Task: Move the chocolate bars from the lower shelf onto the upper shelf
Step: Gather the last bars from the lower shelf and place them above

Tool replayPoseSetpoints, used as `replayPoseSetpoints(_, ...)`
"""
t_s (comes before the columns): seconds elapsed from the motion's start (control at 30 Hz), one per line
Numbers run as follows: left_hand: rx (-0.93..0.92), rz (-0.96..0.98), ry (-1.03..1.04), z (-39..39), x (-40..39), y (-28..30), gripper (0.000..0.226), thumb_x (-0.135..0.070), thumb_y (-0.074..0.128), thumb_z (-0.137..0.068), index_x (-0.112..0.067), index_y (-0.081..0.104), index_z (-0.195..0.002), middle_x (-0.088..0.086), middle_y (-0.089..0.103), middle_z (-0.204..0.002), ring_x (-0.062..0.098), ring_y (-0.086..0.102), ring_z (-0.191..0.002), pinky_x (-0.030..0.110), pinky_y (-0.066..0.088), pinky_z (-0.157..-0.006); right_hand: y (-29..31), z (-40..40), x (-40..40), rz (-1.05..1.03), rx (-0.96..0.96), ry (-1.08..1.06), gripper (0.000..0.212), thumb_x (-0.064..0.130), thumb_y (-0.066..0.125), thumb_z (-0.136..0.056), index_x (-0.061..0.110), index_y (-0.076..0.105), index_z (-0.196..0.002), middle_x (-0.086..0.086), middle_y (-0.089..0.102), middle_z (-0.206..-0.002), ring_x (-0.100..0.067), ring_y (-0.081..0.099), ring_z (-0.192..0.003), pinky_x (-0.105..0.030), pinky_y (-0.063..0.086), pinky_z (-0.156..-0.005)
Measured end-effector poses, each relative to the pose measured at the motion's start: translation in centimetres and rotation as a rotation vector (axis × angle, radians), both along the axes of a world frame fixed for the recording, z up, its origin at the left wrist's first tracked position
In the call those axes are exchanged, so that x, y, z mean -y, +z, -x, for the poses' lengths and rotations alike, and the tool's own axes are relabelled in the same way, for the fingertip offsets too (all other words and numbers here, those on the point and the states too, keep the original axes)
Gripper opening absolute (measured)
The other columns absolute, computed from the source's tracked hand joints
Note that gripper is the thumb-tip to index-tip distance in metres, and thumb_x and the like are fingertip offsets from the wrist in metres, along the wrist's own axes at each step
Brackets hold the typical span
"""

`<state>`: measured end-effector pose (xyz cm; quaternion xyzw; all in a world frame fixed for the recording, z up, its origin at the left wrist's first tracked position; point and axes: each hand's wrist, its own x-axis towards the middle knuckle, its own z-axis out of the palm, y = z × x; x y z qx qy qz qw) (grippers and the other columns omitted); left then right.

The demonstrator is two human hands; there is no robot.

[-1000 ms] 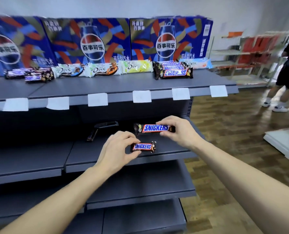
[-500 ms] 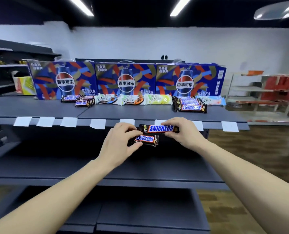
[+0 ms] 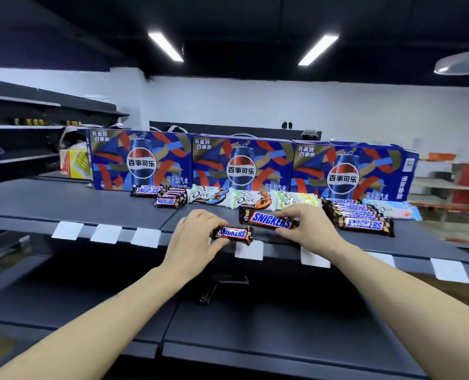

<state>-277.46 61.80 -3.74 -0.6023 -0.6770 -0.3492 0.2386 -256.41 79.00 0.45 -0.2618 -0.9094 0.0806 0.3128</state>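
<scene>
Having risen from the lower shelf (image 3: 255, 325), both hands are now pinching Snickers, left hand (image 3: 193, 237) the small bar (image 3: 233, 233), right hand (image 3: 307, 227) the long bar (image 3: 269, 219), over the upper shelf (image 3: 63, 207) front edge, nearing placement.

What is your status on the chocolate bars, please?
Left hand grips small Snickers bar; right hand grips long Snickers bar. Both at upper shelf front edge, not yet released. Landing spot bare; Snickers stack sits right.
</scene>
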Motion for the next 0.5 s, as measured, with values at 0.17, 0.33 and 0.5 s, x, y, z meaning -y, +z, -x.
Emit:
replayPoseSetpoints(0.17,0.037,-0.011,-0.012,4.1,-1.8,0.3,0.028,-0.037,0.074,-0.079,-0.029,0.067,-0.105,-0.018,0.062,-0.098,0.008,0.051,-0.106,0.037,0.044,-0.090,0.0,5.6,-1.7,-0.033,0.033,0.022,0.033,0.030,0.079,-0.079,0.027,0.073,-0.111,0.010,0.070,-0.105,-0.009,0.060,-0.093,-0.027,0.049,-0.080)
replayPoseSetpoints(0.33,0.022,-0.005,-0.072,5.7,-4.7,0.8,0.031,-0.038,0.076,-0.077,-0.026,0.068,-0.105,-0.015,0.065,-0.099,0.012,0.054,-0.104,0.040,0.046,-0.089,-0.4,8.0,-3.0,-0.053,0.076,0.009,0.033,0.028,0.077,-0.081,0.026,0.073,-0.114,0.008,0.071,-0.107,-0.011,0.061,-0.093,-0.027,0.048,-0.080)
replayPoseSetpoints(0.5,0.030,0.027,-0.146,3.4,-7.8,1.3,0.032,-0.038,0.076,-0.078,-0.026,0.068,-0.106,-0.013,0.065,-0.100,0.013,0.054,-0.103,0.038,0.045,-0.090,-0.9,4.8,-5.1,0.001,0.090,-0.058,0.032,0.025,0.075,-0.083,0.027,0.072,-0.114,0.007,0.071,-0.108,-0.014,0.062,-0.098,-0.032,0.050,-0.085)
